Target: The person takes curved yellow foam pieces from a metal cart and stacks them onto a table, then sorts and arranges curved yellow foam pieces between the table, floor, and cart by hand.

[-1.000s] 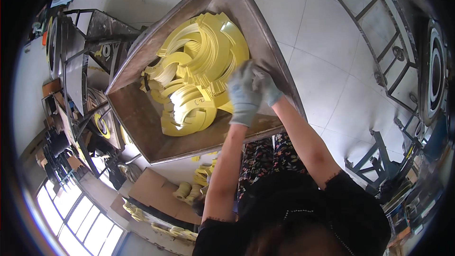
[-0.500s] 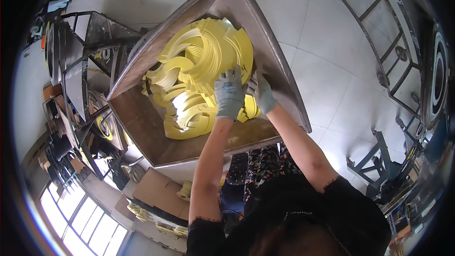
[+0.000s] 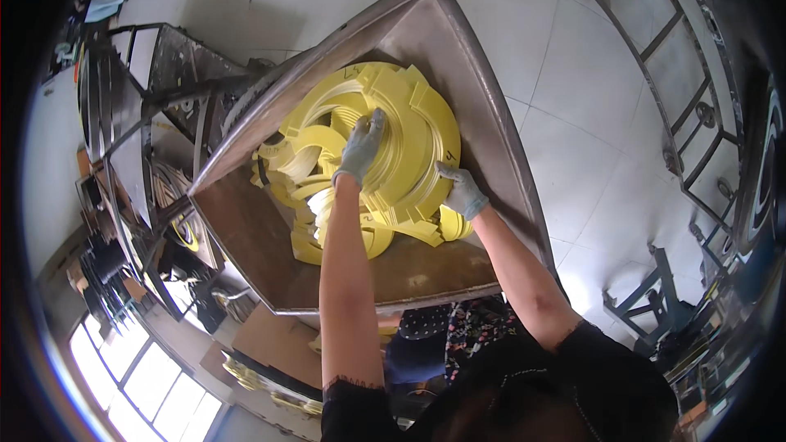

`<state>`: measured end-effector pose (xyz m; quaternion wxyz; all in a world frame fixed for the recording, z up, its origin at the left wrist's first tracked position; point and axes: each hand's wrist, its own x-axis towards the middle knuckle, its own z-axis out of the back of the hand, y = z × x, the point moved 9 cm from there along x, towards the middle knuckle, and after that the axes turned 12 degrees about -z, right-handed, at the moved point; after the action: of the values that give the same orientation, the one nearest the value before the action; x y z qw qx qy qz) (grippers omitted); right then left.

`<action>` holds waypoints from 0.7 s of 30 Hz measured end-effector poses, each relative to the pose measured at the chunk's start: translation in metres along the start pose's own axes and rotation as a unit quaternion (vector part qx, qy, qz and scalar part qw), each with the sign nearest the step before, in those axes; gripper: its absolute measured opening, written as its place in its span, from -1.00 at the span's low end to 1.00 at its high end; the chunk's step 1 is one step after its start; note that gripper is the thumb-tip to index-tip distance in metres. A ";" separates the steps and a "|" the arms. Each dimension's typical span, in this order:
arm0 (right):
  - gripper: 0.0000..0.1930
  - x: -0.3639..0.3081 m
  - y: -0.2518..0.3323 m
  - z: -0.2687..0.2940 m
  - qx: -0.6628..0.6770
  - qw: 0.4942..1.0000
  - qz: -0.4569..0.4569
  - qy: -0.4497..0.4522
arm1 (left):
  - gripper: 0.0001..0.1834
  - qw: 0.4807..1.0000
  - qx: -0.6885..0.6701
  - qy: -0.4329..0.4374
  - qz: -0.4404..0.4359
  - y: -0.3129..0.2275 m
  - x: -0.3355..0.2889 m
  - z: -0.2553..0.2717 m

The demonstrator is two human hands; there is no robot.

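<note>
The left hand, in a pale grey glove, lies flat with its fingers spread on the face of a big yellow disc, near the disc's middle. The right hand, gloved the same way, is curled around the lower right edge of that disc, fingers hooked over the rim. Both bare forearms reach up to it from the dark sleeves at the bottom of the view.

The yellow disc stands tilted, leaning toward the far corner of a metal bin. Just below and left of the left hand lies a heap of yellow curved pieces, stacked loosely and touching the disc. Under the right hand a few more yellow offcuts poke out from beneath the disc. The brown floor of the bin shows bare toward the wrists.

Beyond the right hand, outside the bin's wall, is a pale tiled floor, and farther right stands a metal frame. Well to the left of the left hand are metal racks holding round parts. Lower left, far off, bright windows show.
</note>
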<state>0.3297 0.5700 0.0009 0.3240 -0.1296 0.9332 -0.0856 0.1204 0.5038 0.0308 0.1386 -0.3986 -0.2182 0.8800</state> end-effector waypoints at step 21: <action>0.20 -0.011 0.008 -0.062 -0.388 0.816 0.189 -0.385 | -0.02 0.920 -0.351 0.139 0.104 0.023 0.002 0.030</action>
<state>0.2976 0.5860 0.0531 0.5898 -0.0876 0.6942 0.4032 0.0951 0.4763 0.0355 -0.0734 -0.5604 -0.4490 0.6920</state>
